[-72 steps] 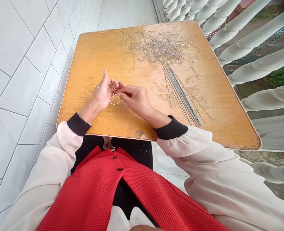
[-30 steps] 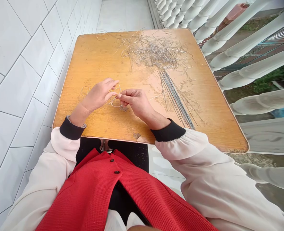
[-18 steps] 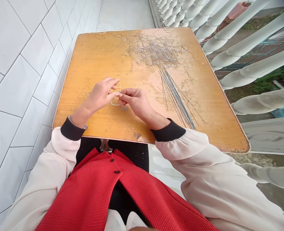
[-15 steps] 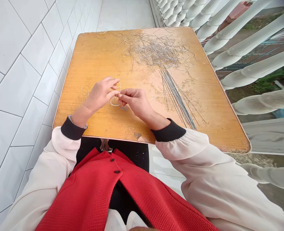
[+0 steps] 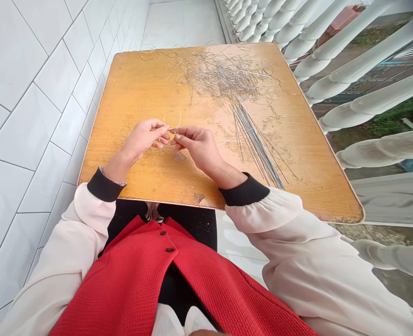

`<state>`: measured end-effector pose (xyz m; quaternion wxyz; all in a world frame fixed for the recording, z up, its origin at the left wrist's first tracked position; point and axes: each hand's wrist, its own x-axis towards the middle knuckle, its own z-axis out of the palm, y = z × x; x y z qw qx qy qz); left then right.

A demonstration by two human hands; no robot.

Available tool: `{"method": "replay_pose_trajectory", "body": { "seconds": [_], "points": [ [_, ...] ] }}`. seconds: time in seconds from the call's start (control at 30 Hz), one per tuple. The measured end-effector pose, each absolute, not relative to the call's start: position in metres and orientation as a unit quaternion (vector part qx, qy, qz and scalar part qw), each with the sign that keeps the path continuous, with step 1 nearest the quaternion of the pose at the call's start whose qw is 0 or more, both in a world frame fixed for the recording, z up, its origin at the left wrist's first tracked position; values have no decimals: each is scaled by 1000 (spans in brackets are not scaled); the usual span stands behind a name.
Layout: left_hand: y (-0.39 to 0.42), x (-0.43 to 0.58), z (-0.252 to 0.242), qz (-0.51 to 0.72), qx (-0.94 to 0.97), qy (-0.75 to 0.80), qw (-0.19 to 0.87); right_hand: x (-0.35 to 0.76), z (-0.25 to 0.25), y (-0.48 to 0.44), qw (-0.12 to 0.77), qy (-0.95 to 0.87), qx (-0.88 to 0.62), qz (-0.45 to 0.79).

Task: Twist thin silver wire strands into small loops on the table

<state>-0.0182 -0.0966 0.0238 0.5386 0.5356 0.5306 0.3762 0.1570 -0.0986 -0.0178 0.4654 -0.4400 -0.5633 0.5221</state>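
Observation:
Between my hands is a thin, pale wire [image 5: 172,112] bent into loops, one round loop standing up above my fingertips and smaller ones below. My left hand [image 5: 145,136] pinches it from the left, thumb and forefinger together. From the right, my right hand [image 5: 198,143] pinches the same wire, its fingertips almost touching those of the left. A long, thin end of wire [image 5: 232,139] runs out to the right past my right hand. Left of my left hand, a small looped wire piece [image 5: 124,133] lies on the wooden table [image 5: 136,93].
A tangled heap of thin wire [image 5: 230,74] covers the table's far right part. Nearer, a bundle of straight grey wires [image 5: 258,144] lies slanted. A white tiled wall [image 5: 34,121] runs along the left, and a white balustrade [image 5: 349,84] along the right.
My left fingers, spread apart before, have closed on the wire. One loop now stands higher above the fingertips. My right hand stays in nearly the same place.

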Motion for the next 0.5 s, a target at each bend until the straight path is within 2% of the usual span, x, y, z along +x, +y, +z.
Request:
{"method": "replay_pose_trajectory", "body": {
  "seconds": [0.5],
  "points": [
    [-94, -5, 17, 382, 532, 547, 521, 154, -20, -96, 467, -587, -450, 485]
  ]
}}
